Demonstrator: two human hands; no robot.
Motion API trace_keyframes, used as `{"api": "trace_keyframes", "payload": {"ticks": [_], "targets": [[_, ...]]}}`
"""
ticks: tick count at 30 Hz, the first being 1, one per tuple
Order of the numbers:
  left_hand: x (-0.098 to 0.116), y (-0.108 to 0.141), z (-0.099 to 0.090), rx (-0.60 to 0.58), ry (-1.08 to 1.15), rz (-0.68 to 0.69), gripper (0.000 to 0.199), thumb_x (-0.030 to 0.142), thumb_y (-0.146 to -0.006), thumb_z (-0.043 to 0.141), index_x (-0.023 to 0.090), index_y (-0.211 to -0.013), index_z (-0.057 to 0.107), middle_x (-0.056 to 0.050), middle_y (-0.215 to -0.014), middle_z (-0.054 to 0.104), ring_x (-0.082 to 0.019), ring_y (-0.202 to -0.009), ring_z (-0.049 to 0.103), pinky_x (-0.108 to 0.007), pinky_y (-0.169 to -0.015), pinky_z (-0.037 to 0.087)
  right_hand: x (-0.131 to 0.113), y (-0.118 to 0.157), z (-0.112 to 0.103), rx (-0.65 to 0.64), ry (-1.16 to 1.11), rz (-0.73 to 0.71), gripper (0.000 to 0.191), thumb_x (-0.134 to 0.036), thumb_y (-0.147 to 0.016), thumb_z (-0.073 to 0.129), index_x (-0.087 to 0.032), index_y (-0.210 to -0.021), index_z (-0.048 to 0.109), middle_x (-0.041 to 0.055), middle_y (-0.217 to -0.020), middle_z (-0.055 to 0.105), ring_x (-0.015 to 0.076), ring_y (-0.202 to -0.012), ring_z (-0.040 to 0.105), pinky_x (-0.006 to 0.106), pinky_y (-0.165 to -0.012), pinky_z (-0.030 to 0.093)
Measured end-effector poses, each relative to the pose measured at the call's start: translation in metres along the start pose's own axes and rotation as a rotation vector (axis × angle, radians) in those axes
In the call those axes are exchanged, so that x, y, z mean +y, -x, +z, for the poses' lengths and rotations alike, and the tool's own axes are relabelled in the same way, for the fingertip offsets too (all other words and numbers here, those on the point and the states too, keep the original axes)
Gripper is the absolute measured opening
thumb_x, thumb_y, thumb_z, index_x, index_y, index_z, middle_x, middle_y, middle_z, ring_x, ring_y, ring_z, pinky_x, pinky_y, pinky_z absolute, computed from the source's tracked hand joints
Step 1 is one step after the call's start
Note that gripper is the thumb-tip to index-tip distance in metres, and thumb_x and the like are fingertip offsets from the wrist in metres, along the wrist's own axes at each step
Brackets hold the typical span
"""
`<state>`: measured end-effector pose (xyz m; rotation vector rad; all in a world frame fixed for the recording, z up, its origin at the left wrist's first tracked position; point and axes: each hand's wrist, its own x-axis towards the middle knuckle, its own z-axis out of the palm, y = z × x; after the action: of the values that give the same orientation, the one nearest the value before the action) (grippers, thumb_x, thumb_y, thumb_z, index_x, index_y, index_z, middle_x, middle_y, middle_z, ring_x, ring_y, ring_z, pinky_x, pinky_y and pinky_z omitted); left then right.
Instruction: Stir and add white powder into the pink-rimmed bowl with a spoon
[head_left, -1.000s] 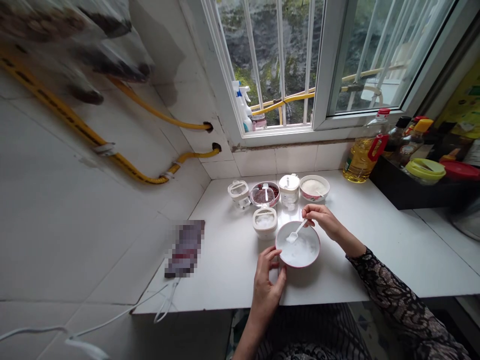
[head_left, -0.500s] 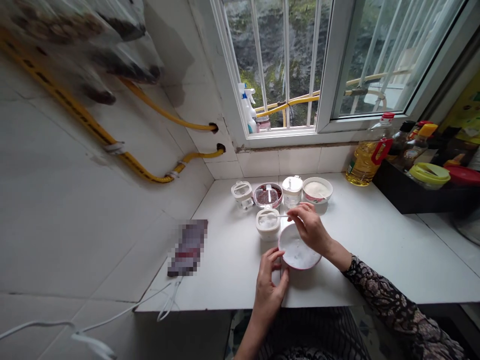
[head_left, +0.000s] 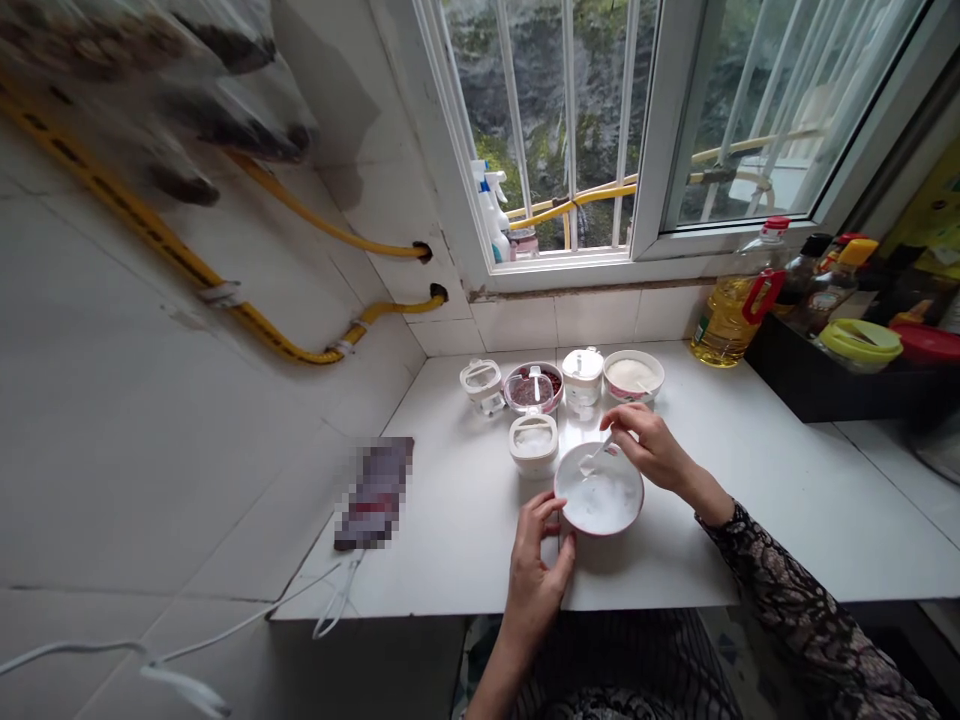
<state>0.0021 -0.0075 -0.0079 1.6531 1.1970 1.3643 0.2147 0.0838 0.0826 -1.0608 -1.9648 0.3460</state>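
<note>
My left hand (head_left: pixel 535 580) grips the lower left rim of a white bowl with a red edge (head_left: pixel 570 510), which holds a white powdery mixture. My right hand (head_left: pixel 649 448) pinches a small white spoon (head_left: pixel 596 458), its scoop down inside the bowl. Just behind the bowl stands a white lidded container of white powder (head_left: pixel 533 443). Beyond it, in a row, are a clear lidded jar (head_left: pixel 480 385), a dish of dark red beans (head_left: pixel 532 390), a white lidded jar (head_left: pixel 582 376) and a bowl of pale powder (head_left: pixel 634 375).
These things stand on a white counter (head_left: pixel 450 540) below a barred window (head_left: pixel 562 130). A pixelated flat object (head_left: pixel 373 492) lies at its left, near a white cable (head_left: pixel 247 625). At the right are a cooking-oil bottle (head_left: pixel 727 320) and a black tray (head_left: pixel 817 385) of condiments.
My right hand has moved down and to the right, bringing the spoon from over the white container back into the bowl. My left hand stays on the bowl's rim.
</note>
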Motion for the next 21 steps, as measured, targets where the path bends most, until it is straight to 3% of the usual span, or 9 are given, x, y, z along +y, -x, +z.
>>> {"api": "trace_keyframes", "payload": {"ticks": [4, 7, 10, 14, 21], "targets": [[0.0, 0.0, -0.001, 0.0, -0.009, 0.008, 0.03, 0.017, -0.087, 0.061, 0.024, -0.116, 0.064, -0.01, -0.126, 0.059, -0.018, -0.096, 0.068, -0.03, -0.081, 0.06, -0.001, 0.003, 0.005, -0.195, 0.151, -0.17, 0.022, -0.006, -0.085, 0.045, -0.02, -0.084, 0.061, 0.0017, -0.069, 0.066, 0.0178, -0.064, 0.059, 0.046, -0.095, 0.043], [0.0, 0.0, -0.001, 0.003, -0.003, 0.009, 0.03, 0.017, -0.088, 0.061, 0.023, -0.116, 0.064, -0.01, -0.126, 0.059, -0.018, -0.096, 0.068, -0.031, -0.082, 0.06, -0.008, 0.005, 0.011, -0.324, 0.095, -0.186, 0.022, -0.005, -0.086, 0.043, -0.02, -0.084, 0.059, 0.0014, -0.071, 0.066, 0.0167, -0.064, 0.059, 0.044, -0.096, 0.044], [0.0, 0.0, 0.0, 0.001, 0.0, 0.004, 0.031, 0.016, -0.087, 0.061, 0.023, -0.117, 0.063, -0.01, -0.127, 0.059, -0.018, -0.095, 0.069, -0.03, -0.083, 0.06, -0.013, 0.007, 0.015, -0.357, 0.004, -0.145, 0.024, -0.005, -0.086, 0.042, -0.021, -0.082, 0.059, 0.0015, -0.075, 0.068, 0.0167, -0.069, 0.059, 0.04, -0.093, 0.045], [-0.001, 0.0, 0.0, 0.001, -0.006, 0.008, 0.031, 0.016, -0.087, 0.061, 0.024, -0.117, 0.063, -0.009, -0.127, 0.059, -0.016, -0.092, 0.069, -0.03, -0.082, 0.06, -0.01, 0.005, 0.012, -0.278, -0.093, 0.02, 0.022, -0.007, -0.081, 0.043, -0.021, -0.075, 0.059, 0.0015, -0.072, 0.066, 0.0176, -0.072, 0.059, 0.034, -0.082, 0.046], [-0.001, 0.0, 0.0, -0.001, -0.018, 0.018, 0.03, 0.017, -0.088, 0.061, 0.024, -0.117, 0.063, -0.01, -0.126, 0.059, -0.016, -0.091, 0.069, -0.029, -0.081, 0.06, 0.002, -0.001, 0.004, -0.178, -0.507, 0.43, 0.014, -0.019, -0.073, 0.047, -0.019, -0.069, 0.061, -0.0032, -0.056, 0.052, 0.012, -0.053, 0.048, 0.025, -0.057, 0.041]]}}
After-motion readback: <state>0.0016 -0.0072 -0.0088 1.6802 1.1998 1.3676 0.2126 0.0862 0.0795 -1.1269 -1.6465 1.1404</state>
